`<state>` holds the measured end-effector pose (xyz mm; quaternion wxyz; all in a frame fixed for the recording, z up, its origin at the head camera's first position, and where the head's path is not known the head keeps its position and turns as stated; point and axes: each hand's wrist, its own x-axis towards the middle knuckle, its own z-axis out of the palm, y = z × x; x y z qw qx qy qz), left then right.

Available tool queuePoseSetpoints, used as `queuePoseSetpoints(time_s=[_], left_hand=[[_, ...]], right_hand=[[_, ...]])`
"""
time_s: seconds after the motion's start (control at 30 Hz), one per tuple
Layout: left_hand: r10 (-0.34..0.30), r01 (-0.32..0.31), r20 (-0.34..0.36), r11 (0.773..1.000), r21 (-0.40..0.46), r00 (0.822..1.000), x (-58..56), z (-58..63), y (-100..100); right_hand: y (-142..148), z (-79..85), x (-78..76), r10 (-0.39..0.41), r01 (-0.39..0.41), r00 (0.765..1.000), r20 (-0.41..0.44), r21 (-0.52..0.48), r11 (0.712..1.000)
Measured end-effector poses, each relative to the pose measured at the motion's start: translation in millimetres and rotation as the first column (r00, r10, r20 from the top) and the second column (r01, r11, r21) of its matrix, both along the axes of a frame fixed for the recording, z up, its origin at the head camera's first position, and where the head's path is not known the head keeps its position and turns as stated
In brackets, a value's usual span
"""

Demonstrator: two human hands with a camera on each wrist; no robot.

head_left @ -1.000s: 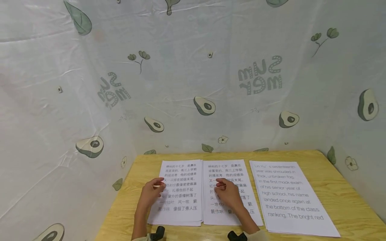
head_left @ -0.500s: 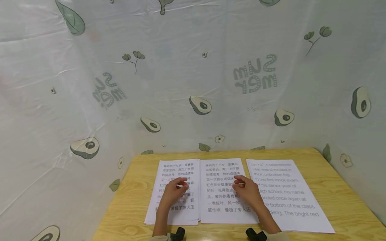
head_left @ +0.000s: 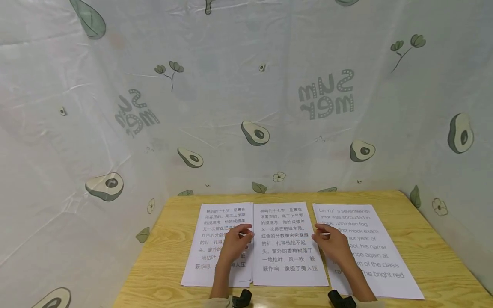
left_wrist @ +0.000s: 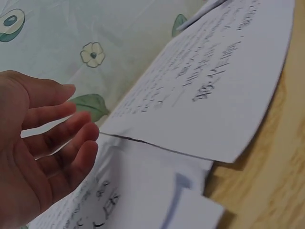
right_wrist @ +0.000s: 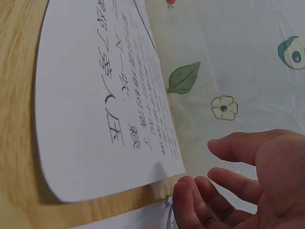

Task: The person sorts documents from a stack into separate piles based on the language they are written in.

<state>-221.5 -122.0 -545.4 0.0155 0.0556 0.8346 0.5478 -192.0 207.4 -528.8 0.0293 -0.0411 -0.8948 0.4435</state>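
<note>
Three stacks of printed paper lie side by side on the wooden table. My left hand [head_left: 236, 241] hovers over the right side of the left stack [head_left: 196, 252], its fingers loosely bent with nothing between them. Between the hands lies the middle stack [head_left: 286, 252], printed with large Chinese characters. My right hand [head_left: 334, 244] is over the left edge of the right stack [head_left: 393, 286], which bears English text. In the right wrist view its thumb and fingers are apart and hold nothing. The left wrist view shows the left fingers [left_wrist: 78, 164] near the seam between two stacks.
The yellow wood-grain table [head_left: 154, 273] carries all the paper. A pale curtain [head_left: 215, 111] with avocado and leaf prints rises behind the table and along its sides. A black wrist device [head_left: 242, 298] sits at the left sleeve.
Both hands have moved right across the paper, the left from the left stack's left side to its right side, the right from the middle stack to the right stack's left edge.
</note>
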Motion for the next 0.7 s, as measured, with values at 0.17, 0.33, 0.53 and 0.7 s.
queuePoseSetpoints(time_s=[0.17, 0.33, 0.53, 0.7], left_hand=[[0.01, -0.01, 0.01, 1.0, -0.001, 1.0, 0.1, -0.3, 8.5], [0.021, -0.021, -0.005, 0.999, -0.044, 1.0, -2.0, 1.2, 13.3], [0.031, -0.03, 0.017, 0.998, -0.057, 0.999, 0.6, 0.1, 14.5], [0.031, -0.031, 0.011, 0.998, -0.05, 0.999, 1.8, -2.9, 14.6]], right_hand=[[1.7, -3.2, -1.9, 0.006, -0.006, 1.0, 0.014, 0.006, 1.0], [2.3, -7.2, -4.8, 0.003, -0.003, 1.0, 0.01, 0.014, 1.0], [4.1, -11.0, -4.3, 0.01, -0.01, 1.0, 0.023, 0.028, 1.0], [4.4, -12.3, -3.8, 0.017, -0.018, 1.0, 0.023, 0.023, 1.0]])
